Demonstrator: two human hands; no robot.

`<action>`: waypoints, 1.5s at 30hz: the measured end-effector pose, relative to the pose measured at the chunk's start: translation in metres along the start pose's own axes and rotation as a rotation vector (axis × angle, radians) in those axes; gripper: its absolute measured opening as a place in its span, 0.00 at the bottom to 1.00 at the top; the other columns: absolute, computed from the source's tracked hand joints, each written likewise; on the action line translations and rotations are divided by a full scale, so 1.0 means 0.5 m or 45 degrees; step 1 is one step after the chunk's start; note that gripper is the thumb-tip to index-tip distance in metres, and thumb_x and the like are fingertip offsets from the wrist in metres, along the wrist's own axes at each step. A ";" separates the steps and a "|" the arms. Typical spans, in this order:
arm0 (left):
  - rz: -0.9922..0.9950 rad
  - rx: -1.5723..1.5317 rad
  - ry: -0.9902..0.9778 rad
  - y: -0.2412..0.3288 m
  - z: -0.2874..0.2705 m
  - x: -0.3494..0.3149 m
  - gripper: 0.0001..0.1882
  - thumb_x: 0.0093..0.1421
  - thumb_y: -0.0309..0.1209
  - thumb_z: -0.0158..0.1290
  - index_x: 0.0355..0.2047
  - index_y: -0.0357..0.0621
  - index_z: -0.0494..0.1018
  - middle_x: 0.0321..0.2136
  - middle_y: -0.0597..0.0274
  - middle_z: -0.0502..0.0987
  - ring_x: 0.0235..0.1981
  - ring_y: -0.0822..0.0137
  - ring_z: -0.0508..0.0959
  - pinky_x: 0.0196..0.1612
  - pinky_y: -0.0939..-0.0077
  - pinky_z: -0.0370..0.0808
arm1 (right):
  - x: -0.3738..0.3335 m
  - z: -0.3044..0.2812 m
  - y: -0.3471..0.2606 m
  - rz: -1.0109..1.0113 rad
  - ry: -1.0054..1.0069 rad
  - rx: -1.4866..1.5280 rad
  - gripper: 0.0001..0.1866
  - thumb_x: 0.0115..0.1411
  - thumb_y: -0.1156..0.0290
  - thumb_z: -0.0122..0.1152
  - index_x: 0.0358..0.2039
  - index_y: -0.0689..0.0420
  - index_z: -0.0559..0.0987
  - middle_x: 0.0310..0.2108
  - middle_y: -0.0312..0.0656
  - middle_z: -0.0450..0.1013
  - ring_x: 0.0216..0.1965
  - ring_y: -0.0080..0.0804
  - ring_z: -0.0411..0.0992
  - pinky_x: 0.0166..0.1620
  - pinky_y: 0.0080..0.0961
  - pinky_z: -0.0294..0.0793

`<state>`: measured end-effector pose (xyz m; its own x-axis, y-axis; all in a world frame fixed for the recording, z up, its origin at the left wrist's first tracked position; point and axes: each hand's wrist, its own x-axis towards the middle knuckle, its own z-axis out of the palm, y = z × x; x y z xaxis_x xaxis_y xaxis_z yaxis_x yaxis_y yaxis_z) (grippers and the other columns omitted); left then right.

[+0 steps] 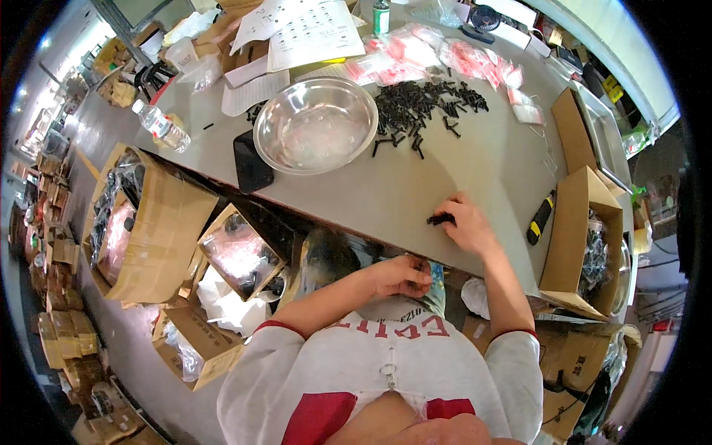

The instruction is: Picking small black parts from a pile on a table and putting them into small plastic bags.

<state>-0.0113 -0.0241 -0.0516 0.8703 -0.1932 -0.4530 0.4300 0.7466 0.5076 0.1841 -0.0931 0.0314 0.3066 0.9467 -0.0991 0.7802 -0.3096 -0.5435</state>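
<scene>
My right hand is over the table near its front edge, fingers closed on a few black screws. Close to my body and below the table edge, my left hand has its fingers curled together. What it holds, if anything, I cannot make out. Farther back lies a loose pile of black screws, several strays spread toward me. A shiny round metal bowl stands left of the pile, with a few small clear plastic pieces in its bottom.
A black phone lies beside the bowl, near a water bottle. Pink-and-clear plastic bags and printed sheets cover the back. At right are a yellow-black utility knife and an open carton. More cartons stand lower left.
</scene>
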 end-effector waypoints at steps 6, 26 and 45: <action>-0.051 -0.182 -0.113 0.011 -0.018 0.000 0.13 0.54 0.31 0.60 0.38 0.44 0.71 0.31 0.65 0.73 0.35 0.66 0.75 0.41 0.68 0.74 | -0.048 0.030 -0.030 -0.373 -0.114 0.172 0.14 0.47 0.83 0.56 0.36 0.55 0.78 0.41 0.45 0.68 0.45 0.44 0.69 0.46 0.34 0.70; 0.492 0.712 -0.415 0.110 0.041 -0.035 0.34 0.49 0.32 0.65 0.54 0.40 0.63 0.42 0.65 0.71 0.44 0.72 0.68 0.47 0.74 0.68 | -0.119 -0.052 -0.116 -0.681 0.017 0.212 0.14 0.43 0.78 0.64 0.34 0.55 0.78 0.40 0.42 0.72 0.43 0.44 0.69 0.47 0.36 0.68; 0.885 1.273 0.337 0.131 0.062 0.000 0.16 0.54 0.26 0.57 0.43 0.36 0.70 0.26 0.57 0.73 0.26 0.71 0.68 0.31 0.73 0.69 | -0.099 -0.043 -0.091 -0.420 0.509 0.336 0.10 0.50 0.79 0.64 0.34 0.60 0.75 0.39 0.48 0.74 0.38 0.45 0.74 0.40 0.34 0.74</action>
<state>0.0245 0.0049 0.0044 0.9612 0.2694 0.0599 -0.0067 -0.1943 0.9809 0.1455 -0.1279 0.0790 0.2922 0.8662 0.4053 0.7228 0.0775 -0.6867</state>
